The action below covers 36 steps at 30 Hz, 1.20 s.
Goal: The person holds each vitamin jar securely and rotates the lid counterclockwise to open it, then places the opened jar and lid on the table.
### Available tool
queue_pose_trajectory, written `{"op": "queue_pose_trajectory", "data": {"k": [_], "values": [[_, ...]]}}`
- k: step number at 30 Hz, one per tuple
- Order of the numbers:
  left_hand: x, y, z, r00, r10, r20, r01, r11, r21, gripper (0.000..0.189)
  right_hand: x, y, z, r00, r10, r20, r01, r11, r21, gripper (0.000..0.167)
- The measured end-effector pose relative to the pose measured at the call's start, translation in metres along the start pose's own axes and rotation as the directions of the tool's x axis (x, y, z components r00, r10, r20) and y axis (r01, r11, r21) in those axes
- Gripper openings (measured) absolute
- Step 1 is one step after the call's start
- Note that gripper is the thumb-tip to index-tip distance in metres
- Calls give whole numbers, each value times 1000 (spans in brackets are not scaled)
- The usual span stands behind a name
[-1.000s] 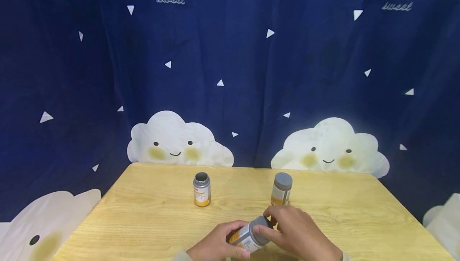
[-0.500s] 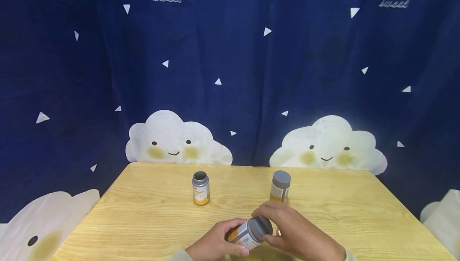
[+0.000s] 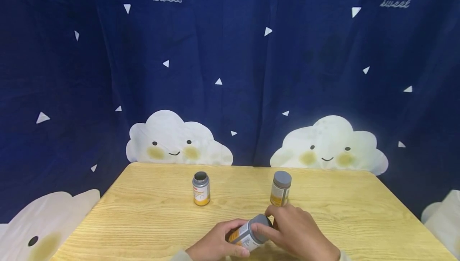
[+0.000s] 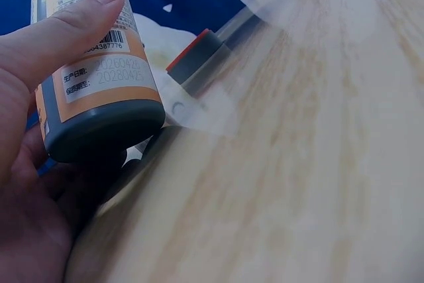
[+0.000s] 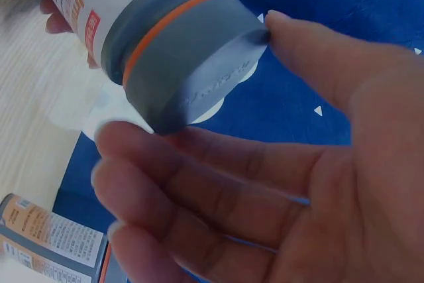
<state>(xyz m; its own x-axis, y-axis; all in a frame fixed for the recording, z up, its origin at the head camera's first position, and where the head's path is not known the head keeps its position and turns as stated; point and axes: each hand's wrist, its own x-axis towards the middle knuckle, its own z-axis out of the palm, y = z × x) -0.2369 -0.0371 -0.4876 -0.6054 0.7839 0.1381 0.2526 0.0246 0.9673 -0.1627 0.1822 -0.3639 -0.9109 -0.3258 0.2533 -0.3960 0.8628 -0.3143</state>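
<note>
My left hand (image 3: 219, 240) grips a plastic supplement bottle (image 3: 247, 239) with a white and orange label, tilted toward the right. My right hand (image 3: 298, 229) pinches its grey cap (image 5: 192, 64) between thumb and fingertips. In the right wrist view an orange ring shows between the cap and the bottle's neck. The left wrist view shows the bottle's dark base (image 4: 109, 127) and my thumb along the label. A loose grey cap (image 4: 195, 57) with an orange-red rim lies on the table; in the head view my right hand hides it.
An uncapped bottle (image 3: 201, 195) stands at the left on the wooden table (image 3: 151, 213). Just beyond my right hand stands a capped bottle (image 3: 280, 191). Behind the table hangs a blue curtain (image 3: 201, 53) with clouds and triangles.
My right hand turned over the cap half a second ago, baring the loose cap's orange rim. It has since swung back to the right. The left hand holds the bottle almost still.
</note>
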Motion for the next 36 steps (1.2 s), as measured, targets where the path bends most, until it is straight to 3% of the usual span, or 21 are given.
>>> {"op": "queue_pose_trajectory", "data": {"k": [6,15,26,29,36], "values": [[1,0,0,1000,1,-4,-1,1000,13,52,0,2,-2,996,-32,81,25,996,85,39],[1,-1,-1,1000,-14,-13,14,1000,1,53,1,6,-8,977,-148,156,119,976,183,34],[0,-2,-1,1000,-11,-7,11,1000,-3,54,-1,7,-8,953,-280,115,258,950,176,49],[0,-1,-1,1000,-4,-10,4,1000,-4,55,-2,6,-9,959,-256,123,234,958,168,55],[0,-1,-1,1000,0,-10,0,1000,0,55,-4,2,-9,986,-82,147,66,992,111,55]]}}
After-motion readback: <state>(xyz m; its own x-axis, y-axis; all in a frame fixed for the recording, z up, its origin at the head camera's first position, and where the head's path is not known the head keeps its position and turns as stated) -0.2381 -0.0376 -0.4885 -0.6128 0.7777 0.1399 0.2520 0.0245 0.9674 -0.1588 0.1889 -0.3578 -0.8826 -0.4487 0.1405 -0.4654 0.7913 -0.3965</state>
